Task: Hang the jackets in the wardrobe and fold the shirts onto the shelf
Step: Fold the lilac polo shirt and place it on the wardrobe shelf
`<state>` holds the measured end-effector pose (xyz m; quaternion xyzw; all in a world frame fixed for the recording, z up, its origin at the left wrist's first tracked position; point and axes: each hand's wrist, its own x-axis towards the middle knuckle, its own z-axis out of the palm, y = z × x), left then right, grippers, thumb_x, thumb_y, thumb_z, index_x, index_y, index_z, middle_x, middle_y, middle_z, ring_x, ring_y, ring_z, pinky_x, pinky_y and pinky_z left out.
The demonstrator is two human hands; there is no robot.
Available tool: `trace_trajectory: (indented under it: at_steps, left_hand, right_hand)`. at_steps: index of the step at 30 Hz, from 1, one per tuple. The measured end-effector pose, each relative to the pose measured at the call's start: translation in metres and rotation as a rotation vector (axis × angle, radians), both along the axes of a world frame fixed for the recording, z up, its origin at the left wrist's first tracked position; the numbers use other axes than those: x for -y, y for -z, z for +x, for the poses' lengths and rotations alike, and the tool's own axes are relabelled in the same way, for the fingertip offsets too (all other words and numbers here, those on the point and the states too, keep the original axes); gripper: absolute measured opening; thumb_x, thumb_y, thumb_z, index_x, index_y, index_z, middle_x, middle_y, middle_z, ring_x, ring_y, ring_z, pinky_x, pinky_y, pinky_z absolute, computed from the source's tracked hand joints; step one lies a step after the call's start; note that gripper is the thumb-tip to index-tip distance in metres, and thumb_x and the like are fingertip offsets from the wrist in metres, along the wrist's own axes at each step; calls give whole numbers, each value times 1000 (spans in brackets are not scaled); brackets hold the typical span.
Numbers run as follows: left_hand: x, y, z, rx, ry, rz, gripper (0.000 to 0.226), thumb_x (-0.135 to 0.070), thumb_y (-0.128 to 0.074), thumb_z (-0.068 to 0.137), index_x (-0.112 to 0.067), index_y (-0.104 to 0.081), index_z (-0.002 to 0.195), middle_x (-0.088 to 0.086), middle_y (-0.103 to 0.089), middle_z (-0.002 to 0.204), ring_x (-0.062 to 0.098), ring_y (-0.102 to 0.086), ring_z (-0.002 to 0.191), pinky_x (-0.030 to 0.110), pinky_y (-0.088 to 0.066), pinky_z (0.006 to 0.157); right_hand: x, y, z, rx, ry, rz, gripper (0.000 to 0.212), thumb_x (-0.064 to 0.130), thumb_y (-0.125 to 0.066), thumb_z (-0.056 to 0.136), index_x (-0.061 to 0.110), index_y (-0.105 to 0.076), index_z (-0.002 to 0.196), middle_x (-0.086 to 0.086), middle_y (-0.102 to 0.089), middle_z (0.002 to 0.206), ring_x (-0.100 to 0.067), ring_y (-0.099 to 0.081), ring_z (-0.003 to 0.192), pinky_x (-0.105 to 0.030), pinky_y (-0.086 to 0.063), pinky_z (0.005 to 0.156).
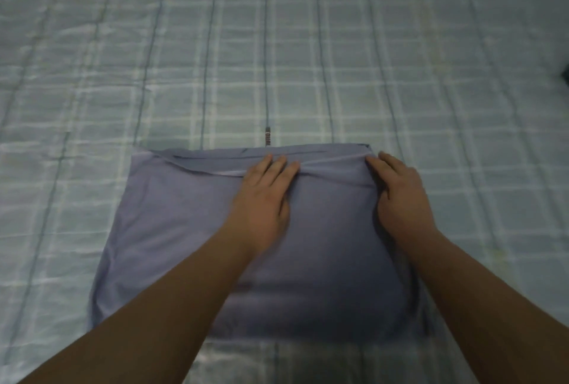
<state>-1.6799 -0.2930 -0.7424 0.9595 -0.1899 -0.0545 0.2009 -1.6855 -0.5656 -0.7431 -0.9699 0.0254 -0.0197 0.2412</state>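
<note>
From the head camera there is one shirt and two bare hands, and no other garment can be made out. The shirt is a blue-grey one, folded into a rough square and lying flat on the bed cover directly under both hands. The left hand rests palm down on the middle of the shirt's far part, fingers straight and close together, their tips touching a raised fold that runs across the cloth. The right hand lies palm down just beside it, on the shirt's far right part, fingers together and slightly bent over the same fold near the corner. Neither hand pinches or lifts cloth. Both forearms cross the near half of the shirt. The bed cover is pale green with a light check and darker lengthwise lines, reaching well beyond both hands. A small dark shape sits at the far right edge, too cut off to tell.
</note>
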Motion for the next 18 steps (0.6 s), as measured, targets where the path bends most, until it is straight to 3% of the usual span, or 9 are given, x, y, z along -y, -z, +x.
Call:
trace_trajectory:
  at_steps: [5, 8, 12, 15, 18]
  left_hand:
    - [3, 11, 4, 13, -25, 25, 60, -22, -46, 89, -15, -40, 148, 8, -40, 153, 29, -29, 145, 52, -24, 117]
    - [8, 15, 4, 19, -17, 45, 61, -24, -46, 91, -17, -35, 151, 6, -33, 158, 26, -22, 148, 50, -18, 119]
    - [21, 16, 6, 11, -22, 60, 62, -26, -44, 90, -18, -33, 151, 4, -27, 160, 24, -18, 149, 51, -16, 120]
    - [28, 18, 4, -14, -47, 99, 64, -31, -37, 91, -19, -27, 154, 5, -22, 162, 25, -13, 150, 50, -13, 121]
    - [31, 21, 7, -35, -72, 133, 70, -36, -33, 90, -20, -18, 156, 6, -16, 163, 26, -10, 151, 49, -11, 122]
  right_hand:
    - [14, -6, 32, -66, -69, 214, 51, 11, -41, 86, 22, -62, 130, 2, -61, 133, -15, -55, 122, -11, -31, 105]
    - [23, -9, 44, -205, -258, 186, 48, 22, -41, 84, 22, -67, 124, 1, -64, 114, -15, -60, 105, -16, -39, 94]
    - [32, -13, 54, -331, -292, 188, 41, 19, -50, 69, 21, -73, 103, 9, -52, 82, -20, -60, 85, -13, -37, 71]
    - [34, -23, 60, -275, -399, 84, 29, 25, -46, 67, 17, -69, 84, 2, -54, 83, -26, -58, 83, -30, -39, 71]
    - [32, -34, 65, -91, -524, 139, 21, 17, -51, 66, 14, -64, 82, 2, -59, 98, -16, -53, 88, -27, -40, 82]
